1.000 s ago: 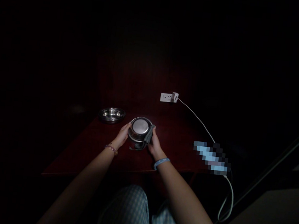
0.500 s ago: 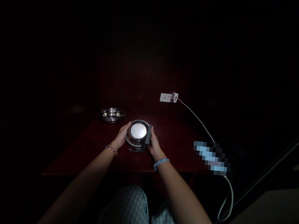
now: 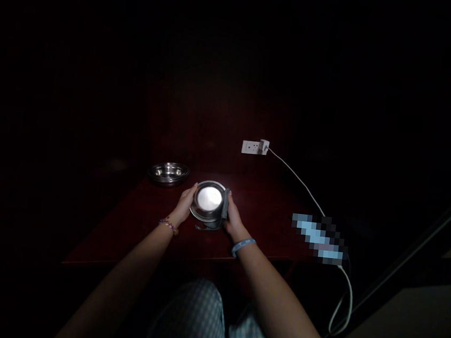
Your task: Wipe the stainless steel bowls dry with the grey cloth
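I hold a small steel bowl (image 3: 207, 199) bottom-up over the near edge of a dark red table (image 3: 131, 218). My left hand (image 3: 184, 205) grips the bowl's left rim with curled fingers. My right hand (image 3: 233, 216) presses a grey cloth (image 3: 224, 207) against the bowl's right side, fingers closed on it. A tail of the cloth hangs below the bowl. The bowl's flat base shines brightly.
A second steel bowl (image 3: 168, 172) sits upright on the table to the back left. A white power strip (image 3: 254, 147) with a plugged charger lies further back, its white cable (image 3: 300, 185) running right to a blurred object (image 3: 318, 238). The surroundings are dark.
The bowl has tilted and turned slightly between my hands, and the cloth has shifted along its right side. Both hands stay where they were.
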### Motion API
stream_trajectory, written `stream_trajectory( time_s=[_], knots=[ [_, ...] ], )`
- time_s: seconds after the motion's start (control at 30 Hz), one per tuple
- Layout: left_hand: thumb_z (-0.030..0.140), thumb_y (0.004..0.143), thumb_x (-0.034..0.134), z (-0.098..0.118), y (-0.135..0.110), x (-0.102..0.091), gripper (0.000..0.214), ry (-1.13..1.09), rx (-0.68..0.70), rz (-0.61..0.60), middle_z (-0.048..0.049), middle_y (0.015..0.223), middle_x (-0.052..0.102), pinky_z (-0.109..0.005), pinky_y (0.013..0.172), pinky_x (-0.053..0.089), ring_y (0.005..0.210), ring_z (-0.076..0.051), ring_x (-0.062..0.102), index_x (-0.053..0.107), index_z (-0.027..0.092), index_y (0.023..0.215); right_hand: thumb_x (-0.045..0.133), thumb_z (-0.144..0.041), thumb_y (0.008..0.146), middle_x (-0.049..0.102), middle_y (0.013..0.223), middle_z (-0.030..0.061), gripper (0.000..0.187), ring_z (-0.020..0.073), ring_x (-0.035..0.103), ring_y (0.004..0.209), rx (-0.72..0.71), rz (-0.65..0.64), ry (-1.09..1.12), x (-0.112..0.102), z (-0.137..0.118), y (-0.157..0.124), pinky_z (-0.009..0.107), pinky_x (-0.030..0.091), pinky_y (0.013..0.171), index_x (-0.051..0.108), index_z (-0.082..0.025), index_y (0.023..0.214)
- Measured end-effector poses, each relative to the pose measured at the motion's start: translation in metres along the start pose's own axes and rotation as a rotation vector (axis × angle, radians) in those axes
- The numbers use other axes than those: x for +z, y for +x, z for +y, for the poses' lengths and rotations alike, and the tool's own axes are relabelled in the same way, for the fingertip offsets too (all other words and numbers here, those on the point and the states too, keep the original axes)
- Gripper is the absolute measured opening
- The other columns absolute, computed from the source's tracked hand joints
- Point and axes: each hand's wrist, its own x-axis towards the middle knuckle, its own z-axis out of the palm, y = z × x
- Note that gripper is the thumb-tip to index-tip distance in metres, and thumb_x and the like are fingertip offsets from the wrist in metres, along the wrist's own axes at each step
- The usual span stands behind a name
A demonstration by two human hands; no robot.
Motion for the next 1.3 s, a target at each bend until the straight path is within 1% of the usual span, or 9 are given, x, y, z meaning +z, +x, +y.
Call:
stream_trajectory(
  time_s=[0.1, 0.27, 0.33, 0.43, 0.57, 0.7, 0.9, 1.13, 1.3],
  knots=[
    [0.062, 0.078, 0.084, 0.001, 0.0, 0.0, 0.045, 0.009, 0.005, 0.0, -0.004, 0.075, 0.074, -0.033, 0.074, 0.056, 0.082, -0.023, 0.071, 0.074, 0.019, 0.088, 0.066, -0.051, 0.102, 0.087, 0.095, 0.0079, 0.035, 0.0241, 0.078, 0.124, 0.076, 0.026, -0.041, 0.0, -0.003, -0.001, 0.044, 0.055, 0.12, 0.08, -0.019, 0.102],
    [0.059, 0.076, 0.085, 0.003, -0.004, 0.002, 0.045, 0.018, 0.103, -0.048, -0.0072, 0.092, 0.081, -0.035, 0.09, 0.057, 0.101, -0.027, 0.073, 0.077, 0.018, 0.094, 0.07, -0.054, 0.1, 0.087, 0.098, 0.0077, 0.036, 0.026, 0.078, 0.121, 0.058, 0.019, -0.053, 0.002, -0.007, -0.006, 0.045, 0.057, 0.118, 0.079, -0.02, 0.101],
    [0.058, 0.077, 0.085, 0.005, -0.006, 0.002, 0.042, 0.064, 0.168, -0.077, -0.0056, 0.092, 0.079, -0.034, 0.093, 0.056, 0.104, -0.027, 0.071, 0.076, 0.019, 0.089, 0.069, -0.055, 0.1, 0.087, 0.098, 0.0073, 0.036, 0.0259, 0.079, 0.118, 0.023, 0.046, -0.069, 0.003, -0.009, -0.009, 0.043, 0.057, 0.116, 0.079, -0.02, 0.102],
    [0.058, 0.08, 0.083, 0.007, -0.008, 0.003, 0.039, 0.156, 0.216, -0.101, -0.001, 0.081, 0.071, -0.032, 0.09, 0.054, 0.097, -0.024, 0.068, 0.069, 0.022, 0.08, 0.069, -0.055, 0.1, 0.087, 0.095, 0.0059, 0.037, 0.0249, 0.08, 0.112, -0.068, 0.109, -0.105, 0.005, -0.011, -0.013, 0.039, 0.058, 0.113, 0.079, -0.019, 0.1],
    [0.051, 0.084, 0.082, 0.009, -0.012, 0.005, 0.032, 0.173, 0.228, -0.105, -0.0002, 0.088, 0.069, -0.03, 0.091, 0.052, 0.098, -0.022, 0.067, 0.066, 0.024, 0.093, 0.071, -0.055, 0.097, 0.086, 0.092, 0.0054, 0.037, 0.0254, 0.08, 0.109, -0.144, 0.12, -0.123, 0.008, -0.014, -0.015, 0.037, 0.06, 0.107, 0.079, -0.019, 0.096],
    [0.047, 0.08, 0.086, 0.008, -0.016, 0.009, 0.042, 0.178, 0.237, -0.156, -0.0026, 0.103, 0.07, -0.034, 0.102, 0.05, 0.108, -0.024, 0.066, 0.063, 0.026, 0.108, 0.073, -0.059, 0.095, 0.086, 0.091, 0.0061, 0.04, 0.0269, 0.08, 0.109, -0.162, 0.094, -0.138, 0.011, -0.014, -0.016, 0.039, 0.061, 0.105, 0.079, -0.019, 0.096],
    [0.036, 0.064, 0.094, 0.004, -0.015, 0.011, 0.063, 0.176, 0.273, -0.213, -0.0063, 0.118, 0.068, -0.04, 0.117, 0.043, 0.129, -0.028, 0.062, 0.057, 0.026, 0.114, 0.072, -0.062, 0.094, 0.085, 0.091, 0.0058, 0.044, 0.0263, 0.08, 0.102, -0.196, 0.116, -0.186, 0.01, -0.014, -0.016, 0.039, 0.062, 0.102, 0.079, -0.019, 0.097],
    [0.035, 0.063, 0.094, 0.002, -0.013, 0.009, 0.067, 0.183, 0.28, -0.261, -0.0071, 0.12, 0.068, -0.045, 0.121, 0.043, 0.131, -0.03, 0.063, 0.055, 0.026, 0.116, 0.071, -0.06, 0.096, 0.086, 0.092, 0.0067, 0.042, 0.0263, 0.081, 0.101, -0.174, 0.114, -0.167, 0.01, -0.015, -0.016, 0.039, 0.063, 0.102, 0.079, -0.019, 0.1],
    [0.038, 0.064, 0.094, 0.0, -0.013, 0.008, 0.068, 0.189, 0.293, -0.26, -0.0073, 0.121, 0.068, -0.045, 0.12, 0.044, 0.134, -0.03, 0.061, 0.054, 0.027, 0.118, 0.071, -0.061, 0.096, 0.086, 0.093, 0.0063, 0.044, 0.0248, 0.08, 0.093, -0.154, 0.138, -0.18, 0.009, -0.015, -0.017, 0.038, 0.064, 0.097, 0.079, -0.018, 0.098]
  ],
)
